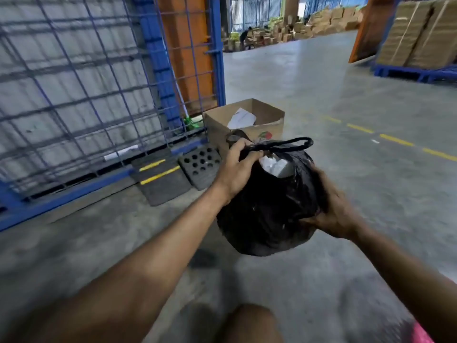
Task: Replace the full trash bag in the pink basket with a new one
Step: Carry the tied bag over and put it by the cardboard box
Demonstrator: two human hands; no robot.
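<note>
A full black trash bag hangs in the air in front of me, above the concrete floor. White rubbish shows through a gap near its top. My left hand is closed on the bag's twisted neck, with the handle loops sticking out to the right. My right hand cups the bag's right side from below. A sliver of pink shows at the bottom right corner; I cannot tell if it is the basket.
An open cardboard box with white paper inside stands on the floor just beyond the bag. Black rubber ramps lie by a blue wire-mesh fence on the left. Stacked cartons on a blue pallet stand far right. A person bends among boxes far back.
</note>
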